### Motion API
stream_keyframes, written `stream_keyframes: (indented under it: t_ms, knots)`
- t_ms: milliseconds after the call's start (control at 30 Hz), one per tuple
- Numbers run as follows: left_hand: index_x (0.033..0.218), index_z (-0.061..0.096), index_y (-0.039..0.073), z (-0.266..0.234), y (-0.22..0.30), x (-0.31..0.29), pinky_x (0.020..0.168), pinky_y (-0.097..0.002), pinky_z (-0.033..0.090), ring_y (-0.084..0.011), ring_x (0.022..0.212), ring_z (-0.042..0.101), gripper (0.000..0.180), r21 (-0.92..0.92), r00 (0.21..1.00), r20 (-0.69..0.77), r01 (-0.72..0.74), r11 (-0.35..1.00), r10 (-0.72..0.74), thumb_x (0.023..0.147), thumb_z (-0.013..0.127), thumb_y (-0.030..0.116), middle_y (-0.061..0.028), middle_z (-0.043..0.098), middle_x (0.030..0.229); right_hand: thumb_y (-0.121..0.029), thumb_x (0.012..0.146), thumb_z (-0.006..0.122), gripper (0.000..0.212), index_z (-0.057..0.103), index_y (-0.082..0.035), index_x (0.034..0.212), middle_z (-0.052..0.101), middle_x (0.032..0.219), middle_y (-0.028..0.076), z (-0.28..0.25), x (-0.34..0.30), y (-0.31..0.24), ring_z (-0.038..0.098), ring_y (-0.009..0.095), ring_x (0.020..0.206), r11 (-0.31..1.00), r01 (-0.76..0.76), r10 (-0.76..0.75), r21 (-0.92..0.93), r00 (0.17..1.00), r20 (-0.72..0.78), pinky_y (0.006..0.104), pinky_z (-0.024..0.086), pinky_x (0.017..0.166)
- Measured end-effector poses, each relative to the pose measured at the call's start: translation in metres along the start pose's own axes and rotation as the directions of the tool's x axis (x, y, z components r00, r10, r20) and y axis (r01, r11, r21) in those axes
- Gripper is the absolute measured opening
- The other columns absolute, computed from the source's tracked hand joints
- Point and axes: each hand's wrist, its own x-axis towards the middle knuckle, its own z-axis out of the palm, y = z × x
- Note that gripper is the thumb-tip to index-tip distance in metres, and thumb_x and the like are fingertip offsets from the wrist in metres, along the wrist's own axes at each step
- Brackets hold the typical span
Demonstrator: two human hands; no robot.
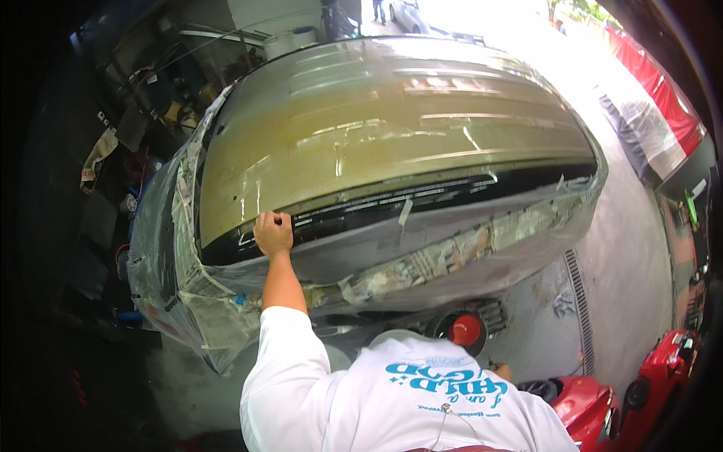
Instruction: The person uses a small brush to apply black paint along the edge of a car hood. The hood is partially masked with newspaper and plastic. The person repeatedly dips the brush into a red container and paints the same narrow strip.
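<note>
A car roof with a dull gold-olive, patchy finish spreads in front of me. My left hand reaches to the near left edge of the roof, at the black side strip. Its fingers are curled together; a small dark spot shows at them, too small to name. Grey masking film hangs below the strip, with a loose piece of pale tape on it. Newspaper masking runs along the car's side. My right hand is low beside my body, mostly hidden by my white shirt.
A round dark container with a red inside stands on the floor near me. A drain grate crosses the floor. Red vehicles are at the lower right. A red-and-clear covered vehicle stands far right. Clutter fills the left side.
</note>
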Motion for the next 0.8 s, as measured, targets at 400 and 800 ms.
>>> stream_keyframes:
  t_ms: [400, 800]
  knots:
    - [0.084, 0.071, 0.010, 0.011, -0.015, -0.002, 0.088, -0.0490, 0.048, -0.0346, 0.098, 0.064, 0.026, 0.015, 0.997, 0.044, -0.069, 0.998, 0.068, 0.092, 0.064, 0.034, -0.0086, 0.069, 0.094, -0.024, 0.091, 0.069, 0.036, 0.077, 0.006, 0.110, 0.076, 0.087, 0.028, 0.008, -0.063, -0.005, 0.076, 0.038, 0.083, 0.998, -0.021, 0.025, 0.058, 0.997, -0.070, 0.0459, 0.056, 0.077]
    - [0.088, 0.073, 0.011, 0.011, -0.020, -0.005, 0.091, -0.0485, 0.049, -0.0330, 0.100, 0.066, 0.029, 0.003, 0.995, 0.049, -0.083, 0.997, 0.083, 0.093, 0.063, 0.038, -0.0077, 0.069, 0.098, -0.025, 0.088, 0.073, 0.041, 0.075, 0.003, 0.119, 0.076, 0.104, 0.029, -0.010, -0.122, -0.019, 0.075, 0.039, 0.104, 0.997, -0.067, 0.071, -0.039, 0.987, 0.143, 0.0431, 0.056, 0.093]
